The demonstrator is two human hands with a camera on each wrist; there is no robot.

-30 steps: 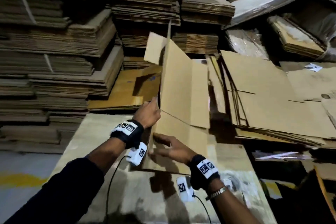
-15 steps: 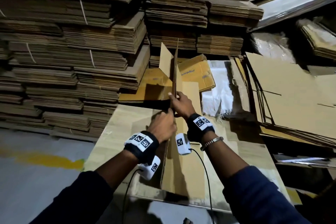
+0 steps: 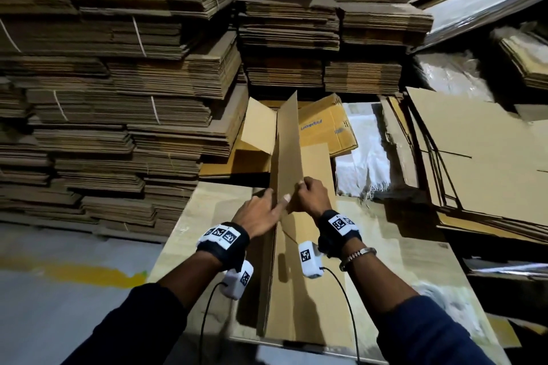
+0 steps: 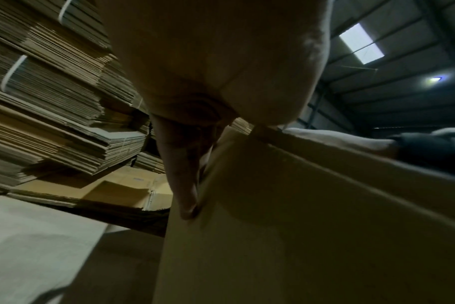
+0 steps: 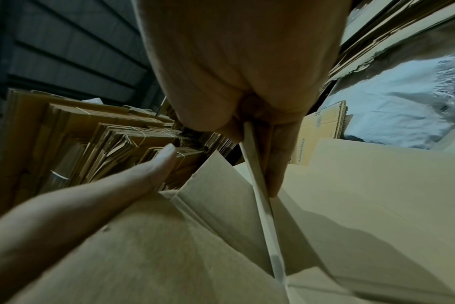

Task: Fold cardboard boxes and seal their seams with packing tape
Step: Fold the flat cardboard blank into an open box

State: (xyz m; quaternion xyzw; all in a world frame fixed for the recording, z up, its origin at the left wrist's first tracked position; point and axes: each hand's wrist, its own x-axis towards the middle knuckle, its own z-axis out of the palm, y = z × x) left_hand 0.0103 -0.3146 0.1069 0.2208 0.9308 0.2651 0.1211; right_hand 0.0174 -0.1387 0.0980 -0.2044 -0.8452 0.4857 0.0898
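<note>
A flattened brown cardboard box (image 3: 289, 157) stands on edge on the work table (image 3: 415, 261), nearly edge-on to me, with one flap splayed to the left at its far end. My right hand (image 3: 308, 195) pinches the box's upper edge between thumb and fingers, plainly so in the right wrist view (image 5: 257, 156). My left hand (image 3: 274, 197) lies against the left panel with straight fingers (image 4: 185, 185), thumb across the edge. One straight left finger (image 5: 143, 176) rests on that panel (image 5: 221, 246). No tape is in view.
Tall strapped stacks of flat cartons (image 3: 118, 98) wall the left and back. Loose flat sheets (image 3: 474, 157) lean at the right. A yellow printed carton (image 3: 326, 124) and a white sack (image 3: 364, 163) lie behind the box. Grey floor with a yellow line (image 3: 74, 272) is at the left.
The box turned from face-on to edge-on. My right hand rose from the bottom flap to the upper edge. My left hand straightened its fingers along the left panel.
</note>
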